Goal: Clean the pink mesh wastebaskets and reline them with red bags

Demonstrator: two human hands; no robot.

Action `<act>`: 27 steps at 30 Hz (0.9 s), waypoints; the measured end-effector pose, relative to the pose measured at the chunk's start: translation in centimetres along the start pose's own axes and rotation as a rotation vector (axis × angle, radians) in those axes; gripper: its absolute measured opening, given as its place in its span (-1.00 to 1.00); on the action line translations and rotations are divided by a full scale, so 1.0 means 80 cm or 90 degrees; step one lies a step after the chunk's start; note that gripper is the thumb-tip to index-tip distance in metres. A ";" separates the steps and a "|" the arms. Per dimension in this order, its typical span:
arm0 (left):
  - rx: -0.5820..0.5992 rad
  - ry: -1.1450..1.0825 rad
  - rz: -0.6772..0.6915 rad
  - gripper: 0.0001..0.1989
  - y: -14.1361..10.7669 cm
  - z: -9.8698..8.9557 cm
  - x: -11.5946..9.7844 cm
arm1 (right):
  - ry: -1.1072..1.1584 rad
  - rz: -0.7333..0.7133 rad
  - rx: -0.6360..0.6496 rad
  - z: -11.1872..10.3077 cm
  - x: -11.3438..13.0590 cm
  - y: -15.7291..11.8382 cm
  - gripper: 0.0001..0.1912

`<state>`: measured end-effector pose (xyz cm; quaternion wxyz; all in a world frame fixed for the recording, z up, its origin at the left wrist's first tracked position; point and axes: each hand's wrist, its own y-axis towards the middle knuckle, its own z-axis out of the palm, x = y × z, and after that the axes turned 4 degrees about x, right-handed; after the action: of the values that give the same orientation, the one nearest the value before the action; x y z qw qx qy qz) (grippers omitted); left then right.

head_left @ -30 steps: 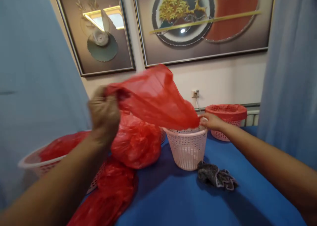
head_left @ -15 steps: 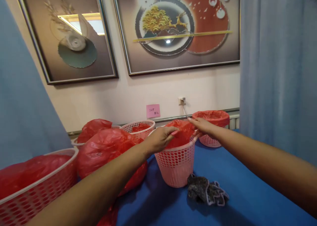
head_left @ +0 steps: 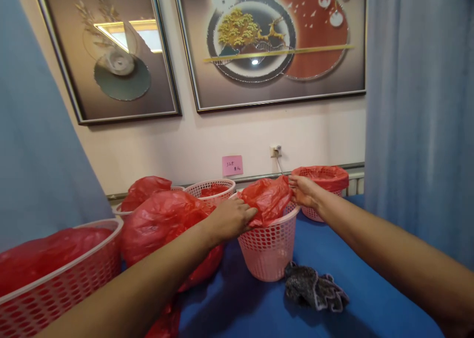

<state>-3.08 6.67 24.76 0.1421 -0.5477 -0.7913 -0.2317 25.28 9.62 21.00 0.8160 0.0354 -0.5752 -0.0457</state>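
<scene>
Plastic this thin looks weightless, limp and a bit slippery, likely to tear if yanked; the edge of the red bag [head_left: 267,199] seems the place to take it, gathered between fingers and thumb. It is glossy, crinkled, translucent red, bunched in the mouth of the pink basket [head_left: 267,251] on the blue table [head_left: 370,278]. The left hand [head_left: 227,219] presses fingers onto its near edge at the rim; the right hand [head_left: 303,190] pinches the far edge. A dark cloth [head_left: 314,291] lies just beside the basket's foot. More baskets with red bags stand around, one lined basket [head_left: 326,180] behind the right hand.
</scene>
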 end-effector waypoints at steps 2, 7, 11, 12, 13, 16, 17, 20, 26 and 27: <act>-0.005 0.015 -0.009 -0.75 -0.011 0.005 0.012 | -0.010 0.021 -0.009 -0.015 0.002 0.000 -0.90; -0.066 0.016 -0.037 -0.74 -0.036 0.020 0.025 | -0.045 0.037 -0.063 -0.055 -0.001 -0.004 -0.83; -0.140 -0.009 -0.043 -0.73 -0.046 0.038 0.009 | -0.081 0.021 -0.125 -0.071 -0.025 -0.014 -0.74; -0.162 -0.019 -0.051 -0.74 -0.048 0.043 0.004 | -0.091 0.021 -0.132 -0.071 -0.034 -0.017 -0.75; -0.185 -0.030 -0.060 -0.74 -0.050 0.048 -0.001 | -0.101 0.022 -0.135 -0.071 -0.043 -0.021 -0.75; -0.264 -0.068 -0.096 -0.75 -0.057 0.062 -0.011 | -0.124 0.022 -0.132 -0.068 -0.066 -0.032 -0.76; -0.289 -0.080 -0.107 -0.77 -0.060 0.067 -0.013 | -0.130 0.019 -0.131 -0.067 -0.072 -0.035 -0.76; -0.333 -0.110 -0.115 -0.82 -0.072 0.081 -0.020 | -0.133 0.012 -0.134 -0.067 -0.078 -0.040 -0.78; -0.328 -0.134 -0.135 -0.81 -0.095 0.103 -0.045 | -0.100 0.027 -0.138 -0.067 -0.081 -0.040 -0.81; -0.323 -0.138 -0.147 -0.81 -0.097 0.105 -0.050 | -0.090 0.032 -0.146 -0.065 -0.084 -0.040 -0.82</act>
<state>-8.61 5.64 14.04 -0.1123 -0.4934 -0.7759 -0.3768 27.81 7.27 12.66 0.7729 -0.0757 -0.6230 -0.0931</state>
